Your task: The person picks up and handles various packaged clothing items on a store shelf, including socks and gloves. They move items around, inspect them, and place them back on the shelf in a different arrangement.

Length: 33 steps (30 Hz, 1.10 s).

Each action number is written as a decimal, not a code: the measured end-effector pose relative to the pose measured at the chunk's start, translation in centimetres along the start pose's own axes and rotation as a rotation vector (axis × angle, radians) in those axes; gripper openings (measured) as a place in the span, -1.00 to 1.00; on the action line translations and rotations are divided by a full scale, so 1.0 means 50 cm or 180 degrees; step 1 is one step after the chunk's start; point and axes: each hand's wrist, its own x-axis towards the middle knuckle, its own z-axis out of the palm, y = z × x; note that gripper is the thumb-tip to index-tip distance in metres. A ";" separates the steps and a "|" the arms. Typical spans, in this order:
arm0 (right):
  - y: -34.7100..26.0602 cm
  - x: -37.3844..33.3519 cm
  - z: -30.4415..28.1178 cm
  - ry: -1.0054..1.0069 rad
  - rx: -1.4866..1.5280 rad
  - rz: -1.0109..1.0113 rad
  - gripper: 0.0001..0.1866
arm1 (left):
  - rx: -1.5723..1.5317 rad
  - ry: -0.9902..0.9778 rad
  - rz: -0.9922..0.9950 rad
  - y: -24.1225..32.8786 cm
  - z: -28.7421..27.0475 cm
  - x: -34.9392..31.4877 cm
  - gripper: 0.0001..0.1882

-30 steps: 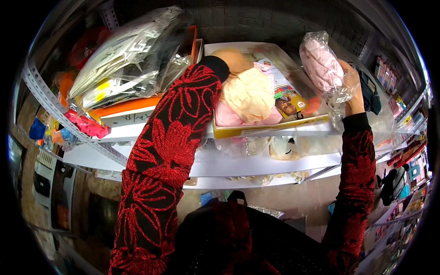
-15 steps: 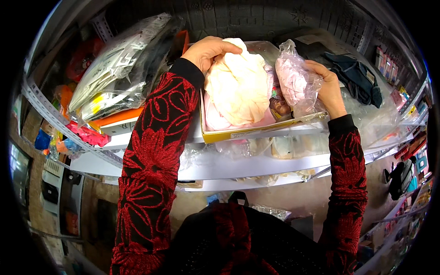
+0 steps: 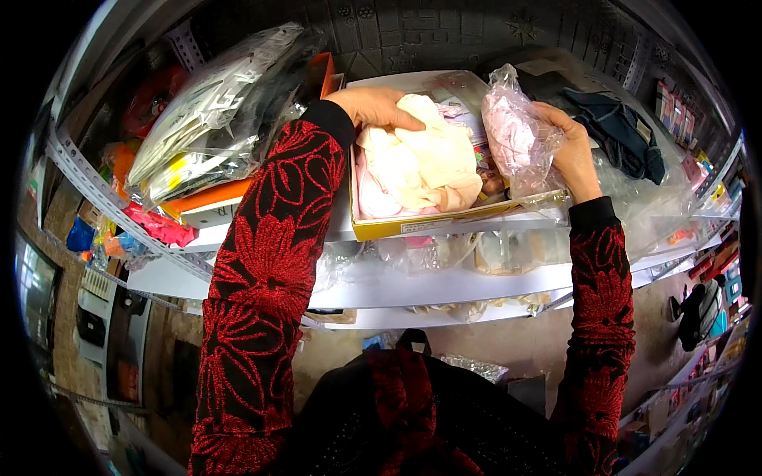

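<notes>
A cream cloth garment (image 3: 421,159) lies crumpled over paler pink cloth (image 3: 379,198) in a shallow box with a yellow rim (image 3: 397,230). At the garment's upper left, my left hand (image 3: 373,107) is closed on its edge, thumb over the fabric and other fingers partly hidden. My right hand (image 3: 573,151) grips a clear plastic bag (image 3: 548,170) with a bunched pink item (image 3: 510,135) inside, at the box's right side. Between cloth and bag, a dark printed picture (image 3: 490,184) shows in the box.
A stack of clear-bagged white items (image 3: 214,103) rests left of the box, over an orange-edged box (image 3: 210,198). To the right lies a dark blue garment (image 3: 619,131) on clear plastic. Below, a white shelf (image 3: 381,289) holds more bagged goods. A perforated metal rail (image 3: 95,190) runs along the left.
The cream garment has settled lower and flatter in the box. My left hand has moved slightly down and right with its upper edge. My right hand and the bag stay nearly still.
</notes>
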 end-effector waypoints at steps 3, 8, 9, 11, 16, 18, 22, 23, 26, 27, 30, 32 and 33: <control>-0.001 -0.003 -0.001 0.0009 0.0022 0.0036 -0.71 | -0.0003 -0.0066 -0.0025 0.016 0.013 -0.014 -0.53; 0.009 0.004 0.001 0.0007 0.0064 0.0047 -0.70 | 0.0289 0.0191 -0.0629 -0.011 -0.008 0.022 -0.61; 0.011 0.004 0.000 0.0040 0.0104 0.0108 -0.70 | 0.0046 0.0311 -0.0583 0.000 -0.002 0.017 -0.64; 0.012 0.005 -0.001 0.0095 0.0193 0.0225 -0.70 | -0.0534 0.0529 -0.0401 0.019 -0.001 -0.002 -0.69; 0.005 -0.002 -0.009 0.0168 0.0615 0.0249 -0.70 | -0.1845 0.0514 0.0477 0.096 -0.014 -0.067 -0.74; 0.009 -0.005 -0.015 0.0261 0.0701 0.0256 -0.70 | -0.2065 0.0303 0.0624 0.119 -0.009 -0.099 -0.71; 0.018 -0.002 -0.020 0.0532 0.0972 0.0416 -0.72 | -0.1347 0.0088 0.0299 0.093 -0.013 -0.063 -0.65; 0.021 -0.002 -0.016 0.0527 0.0997 0.0363 -0.72 | -0.1212 -0.0139 0.0264 0.075 -0.013 -0.065 -0.61; 0.026 -0.011 -0.031 0.0624 0.1107 0.0325 -0.72 | -0.0738 -0.0926 0.0186 0.067 0.020 -0.058 -0.56; 0.023 -0.011 -0.029 0.0625 0.1278 0.0352 -0.71 | -0.0525 -0.1053 0.0281 0.067 0.025 -0.063 -0.55; 0.022 -0.010 -0.021 0.0585 0.1154 0.0329 -0.69 | -0.0283 -0.1120 0.0114 0.082 0.044 -0.085 -0.42; 0.002 -0.013 -0.008 0.0572 0.1281 0.0461 -0.68 | -0.0017 -0.0810 0.0200 0.068 0.058 -0.087 -0.38; -0.003 -0.015 -0.009 0.0592 0.1300 0.0467 -0.68 | 0.0139 -0.0749 0.0212 0.066 0.063 -0.088 -0.39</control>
